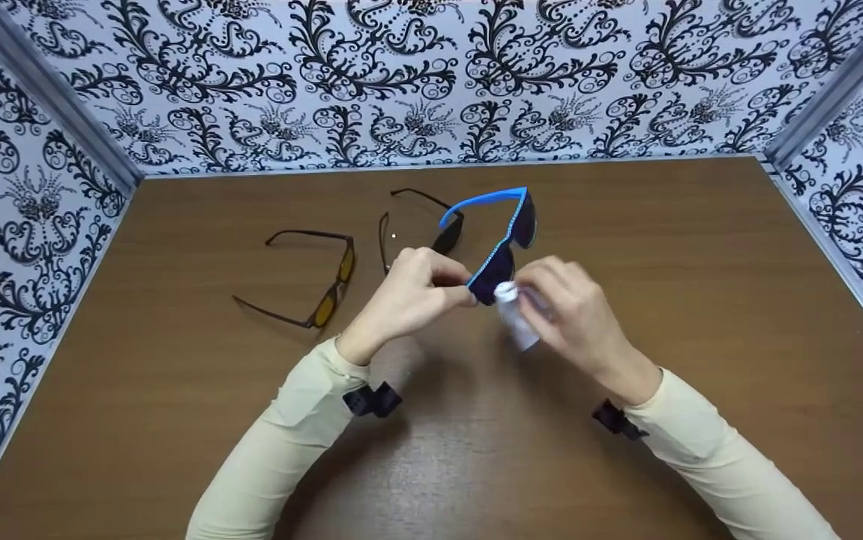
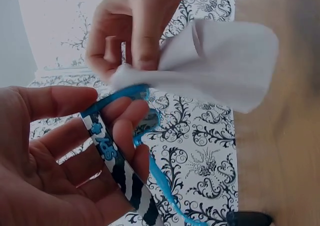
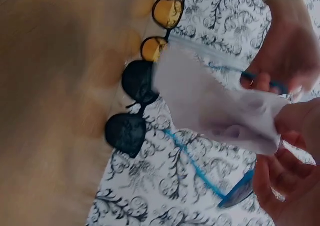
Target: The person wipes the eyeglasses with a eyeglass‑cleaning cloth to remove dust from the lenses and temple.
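Observation:
Blue-rimmed sunglasses (image 1: 524, 223) with dark lenses are held up above the table by my left hand (image 1: 416, 289). In the left wrist view, the thumb and fingers pinch them near a hinge, and a black-and-white striped temple (image 2: 127, 173) runs down across the fingers. A pale cloth (image 2: 230, 60) is gripped by my right hand (image 1: 570, 311). Its bunched edge lies right at the rim of the near lens, covering part of it in the left wrist view. The cloth (image 3: 200, 98) hangs loose from the fingers in the right wrist view.
Two more pairs lie on the wooden table (image 1: 663, 247) with temples unfolded: yellow-lensed glasses (image 1: 325, 307) on the left, and dark sunglasses (image 1: 447, 236) behind my left hand. Walls with a black scroll pattern (image 1: 431, 82) stand at the back and both sides.

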The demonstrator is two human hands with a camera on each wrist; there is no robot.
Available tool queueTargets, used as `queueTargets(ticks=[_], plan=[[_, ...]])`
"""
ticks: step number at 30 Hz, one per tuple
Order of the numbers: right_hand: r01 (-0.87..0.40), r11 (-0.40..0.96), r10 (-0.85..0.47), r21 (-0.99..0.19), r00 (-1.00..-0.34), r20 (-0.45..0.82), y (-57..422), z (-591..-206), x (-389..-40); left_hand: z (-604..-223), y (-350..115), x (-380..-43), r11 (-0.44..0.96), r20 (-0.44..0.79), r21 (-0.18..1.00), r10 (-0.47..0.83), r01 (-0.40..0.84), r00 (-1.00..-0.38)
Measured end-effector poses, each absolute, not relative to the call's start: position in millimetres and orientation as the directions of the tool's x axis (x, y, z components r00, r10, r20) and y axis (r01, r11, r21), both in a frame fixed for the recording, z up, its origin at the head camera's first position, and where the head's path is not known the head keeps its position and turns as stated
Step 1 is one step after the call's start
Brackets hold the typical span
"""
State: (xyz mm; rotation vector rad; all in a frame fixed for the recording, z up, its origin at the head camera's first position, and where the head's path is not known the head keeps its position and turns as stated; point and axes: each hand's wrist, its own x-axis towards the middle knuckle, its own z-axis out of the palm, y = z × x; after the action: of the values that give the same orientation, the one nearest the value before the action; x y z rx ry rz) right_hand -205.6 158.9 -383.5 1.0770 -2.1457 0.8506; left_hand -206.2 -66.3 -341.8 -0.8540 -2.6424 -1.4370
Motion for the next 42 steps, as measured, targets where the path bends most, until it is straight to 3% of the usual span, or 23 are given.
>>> queueTargets(ticks=[8, 14, 18, 21, 29, 37, 39, 42], plan=[[-0.740, 0.464, -0.243, -0.487, -0.635, 0.733, 185.4, -375.1, -218.1, -345.7, -77.0, -202.2, 0.390, 0.268, 0.784, 0.488, 0.482, -0.831], [-0.599, 0.354, -0.101, -0.718, -0.788, 0.607, 189.0, -370.0, -225.9, -349.2, -77.1, -197.2, 0.364, 0.297, 0.776, 0.508, 0.514, -0.808], [-0.530, 0.264, -0.006, -0.806, -0.836, 0.548, 185.9, -368.2, -232.1, -351.1, -74.8, -194.8, 0.346, 0.342, 0.751, 0.525, 0.563, -0.779], [-0.550, 0.247, -0.002, -0.798, -0.823, 0.567, 179.9, -368.1, -235.7, -352.5, -72.5, -193.1, 0.331, 0.352, 0.745, 0.542, 0.579, -0.763], [-0.646, 0.357, -0.046, -0.675, -0.734, 0.678, 154.8, -360.6, -216.3, -357.6, -70.0, -191.1, 0.300, 0.406, 0.720, 0.549, 0.626, -0.730], [-0.834, 0.395, -0.237, -0.386, -0.498, 0.834, 164.4, -393.3, -218.7, -362.1, -75.3, -193.7, 0.233, 0.464, 0.731, 0.520, 0.642, -0.717], [-0.815, 0.434, -0.219, -0.383, -0.508, 0.833, 168.2, -394.5, -219.9, -363.2, -77.2, -193.3, 0.213, 0.464, 0.736, 0.531, 0.642, -0.709], [-0.750, 0.466, -0.147, -0.469, -0.589, 0.795, 173.3, -391.0, -224.3, -364.4, -79.5, -192.2, 0.190, 0.456, 0.742, 0.560, 0.643, -0.692]])
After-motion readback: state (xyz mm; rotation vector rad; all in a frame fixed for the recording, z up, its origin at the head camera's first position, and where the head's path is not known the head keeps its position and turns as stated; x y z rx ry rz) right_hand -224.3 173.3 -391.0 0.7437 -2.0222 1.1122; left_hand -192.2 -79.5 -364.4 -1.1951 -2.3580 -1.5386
